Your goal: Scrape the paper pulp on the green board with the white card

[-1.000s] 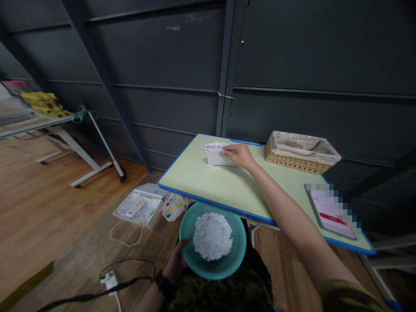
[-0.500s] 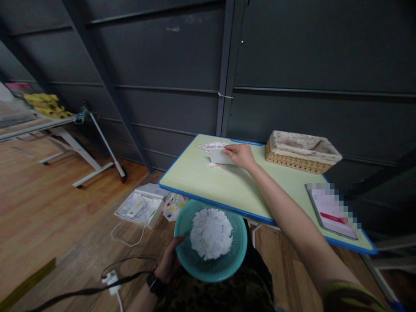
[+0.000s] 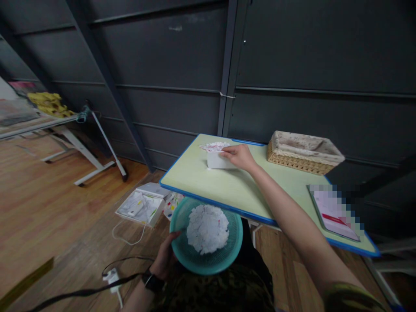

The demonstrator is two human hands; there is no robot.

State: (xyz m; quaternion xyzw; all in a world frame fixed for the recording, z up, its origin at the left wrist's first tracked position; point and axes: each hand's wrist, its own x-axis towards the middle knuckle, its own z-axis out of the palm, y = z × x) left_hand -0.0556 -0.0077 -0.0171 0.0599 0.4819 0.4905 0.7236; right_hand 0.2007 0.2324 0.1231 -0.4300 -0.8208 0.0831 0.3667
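Observation:
My right hand [image 3: 238, 157] pinches a white flat card [image 3: 217, 160] on edge against the pale green tabletop [image 3: 191, 173]. Just behind the card lies a small pile of torn paper scraps [image 3: 214, 146], white with pinkish marks. Low in front of the table, my left hand [image 3: 165, 256] grips the left rim of a teal plastic basket [image 3: 235, 249], thumb over the edge and the other fingers hidden beneath. A heap of white paper scraps [image 3: 208, 227] fills the middle of that basket.
On the table's right stand a cloth-lined wicker basket [image 3: 299, 160] and a tablet [image 3: 334, 214]. An open white box [image 3: 141, 206] and a power strip [image 3: 112, 277] with cables lie on the floor at left. A dark panelled wall [image 3: 169, 56] rises behind the table.
The card in my right hand has come slightly nearer and leftward, away from the scrap pile. My left hand has raised the teal basket a little toward the table edge.

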